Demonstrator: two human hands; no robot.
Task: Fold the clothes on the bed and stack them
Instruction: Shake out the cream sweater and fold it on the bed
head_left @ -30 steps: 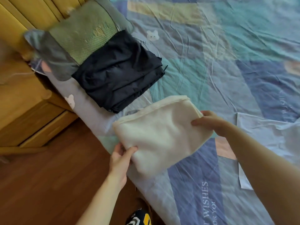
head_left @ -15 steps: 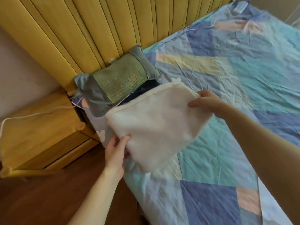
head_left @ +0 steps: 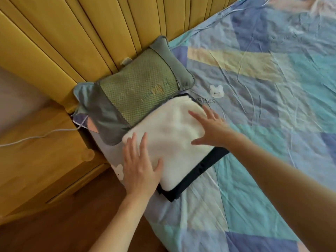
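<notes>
Status: your folded white garment (head_left: 171,139) sits on top of the folded dark garment (head_left: 192,177), both on the bed (head_left: 254,124) right against the green pillow (head_left: 138,88). The dark one only shows as a border along the edges of the white one facing away from the pillow, plus a sliver at the corner next to the pillow. So the stack is two pieces high, and the top piece covers most of the bottom one.

Hands: your left hand (head_left: 140,168) lies flat, fingers straight and spread, on the white garment's corner farthest from the pillow on the floor side, with the palm hanging over the edge. Your right hand (head_left: 211,128) is spread wide with straight fingers over the opposite side of the white garment. Whether it presses down or hovers just above, I can't tell. Neither hand grips anything.

Progress, my read: fold done on both pieces, placement done, you're at the pat-down and square-up step. The top piece sits slightly skewed from the dark one; nudge it toward the dark border if you want edges flush.

Left to do: no other loose clothes show on the visible part of the bed beyond the pillow. The bed runs out of frame, so I can't confirm the pile is finished. Check the rest before calling it done.
</notes>
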